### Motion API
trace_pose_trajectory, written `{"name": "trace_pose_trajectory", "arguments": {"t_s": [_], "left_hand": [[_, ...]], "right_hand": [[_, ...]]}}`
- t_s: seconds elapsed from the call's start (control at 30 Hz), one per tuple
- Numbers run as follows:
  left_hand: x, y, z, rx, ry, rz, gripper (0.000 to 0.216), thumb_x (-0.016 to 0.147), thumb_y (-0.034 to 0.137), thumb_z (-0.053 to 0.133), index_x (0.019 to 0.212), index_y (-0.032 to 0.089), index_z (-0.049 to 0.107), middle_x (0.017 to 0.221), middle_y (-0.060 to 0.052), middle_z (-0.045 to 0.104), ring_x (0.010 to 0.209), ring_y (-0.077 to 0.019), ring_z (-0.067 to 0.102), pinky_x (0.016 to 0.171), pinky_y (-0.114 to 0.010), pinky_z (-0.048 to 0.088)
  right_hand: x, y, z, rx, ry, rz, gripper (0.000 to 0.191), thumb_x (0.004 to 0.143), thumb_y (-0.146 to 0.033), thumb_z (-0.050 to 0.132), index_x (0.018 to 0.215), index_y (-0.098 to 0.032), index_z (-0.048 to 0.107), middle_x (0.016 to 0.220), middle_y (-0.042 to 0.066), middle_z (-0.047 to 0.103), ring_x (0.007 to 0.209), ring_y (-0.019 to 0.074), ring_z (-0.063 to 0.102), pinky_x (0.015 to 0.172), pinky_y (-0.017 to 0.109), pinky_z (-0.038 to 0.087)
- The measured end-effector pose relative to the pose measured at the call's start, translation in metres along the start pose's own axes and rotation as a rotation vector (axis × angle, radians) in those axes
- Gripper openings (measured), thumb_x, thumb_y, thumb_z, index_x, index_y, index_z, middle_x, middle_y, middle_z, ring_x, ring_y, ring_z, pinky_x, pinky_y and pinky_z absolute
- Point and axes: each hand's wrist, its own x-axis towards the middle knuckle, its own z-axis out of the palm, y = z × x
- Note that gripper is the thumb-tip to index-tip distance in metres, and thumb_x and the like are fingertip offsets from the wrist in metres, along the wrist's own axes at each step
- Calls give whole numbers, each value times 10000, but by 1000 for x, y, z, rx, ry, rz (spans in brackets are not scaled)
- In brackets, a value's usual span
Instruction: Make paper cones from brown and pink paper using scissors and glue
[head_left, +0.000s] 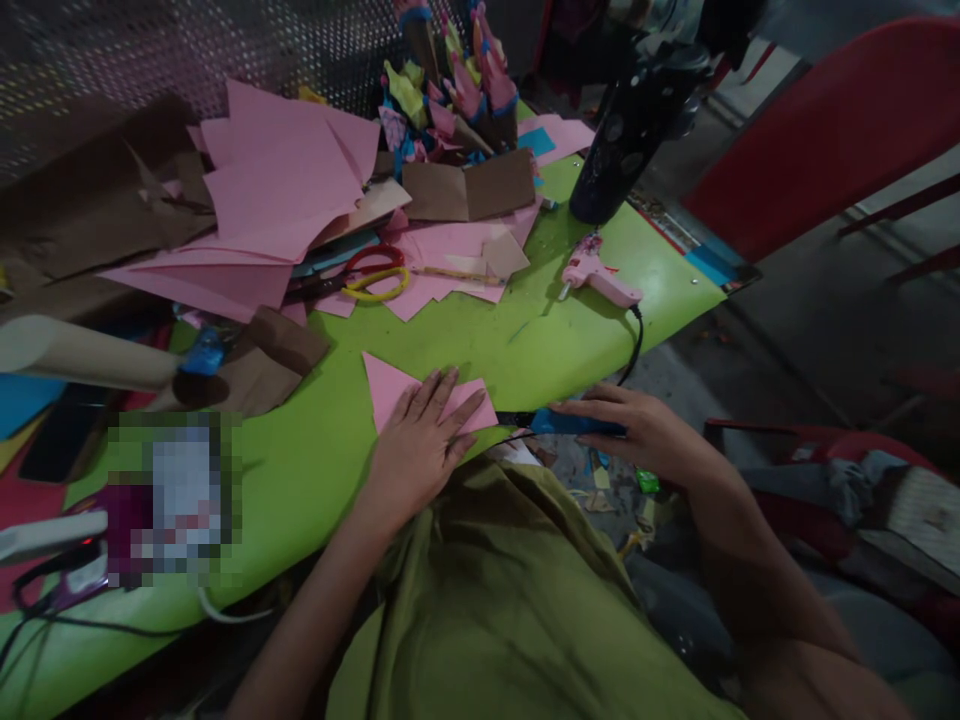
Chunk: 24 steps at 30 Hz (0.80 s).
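Observation:
My left hand (421, 440) lies flat with fingers spread on a folded piece of pink paper (390, 385) at the table's near edge. To its right, my right hand (637, 425) grips a long blue thing (574, 422) between thumb and fingers. A dark, narrow part shows between this blue thing and the paper's right corner. Whether it touches the paper, and what kind of thing it is, I cannot make out.
On the green table (315, 480) are a pink glue gun (604, 278), a dark tumbler (619, 140), scissors (375, 280), a pencil (457, 275) and piled pink sheets (285, 180). Paper flowers (450, 100) stand behind. A red chair (825, 130) is at right.

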Motion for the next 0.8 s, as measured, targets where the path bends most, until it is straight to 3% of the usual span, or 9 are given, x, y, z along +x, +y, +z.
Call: {"name": "trace_pose_trajectory", "arguments": {"t_s": [0.6, 0.8], "left_hand": [[0, 5, -4, 19, -42, -42, 548, 1035, 442, 351, 1567, 315, 322, 1678, -79, 252, 1547, -283, 224, 1238, -541, 244], [7, 15, -1, 11, -31, -94, 556, 1034, 469, 325, 1567, 310, 325, 1678, -92, 245, 1548, -301, 215, 1229, -570, 242]], "right_hand": [[0, -30, 26, -40, 32, -10, 371, 988, -272, 522, 1345, -265, 624, 1207, 114, 679, 973, 221, 717, 762, 305, 575], [-5, -32, 26, -95, 48, 4, 386, 978, -267, 528, 1352, -278, 622, 1124, 105, 697, 897, 216, 720, 715, 304, 574]]}}
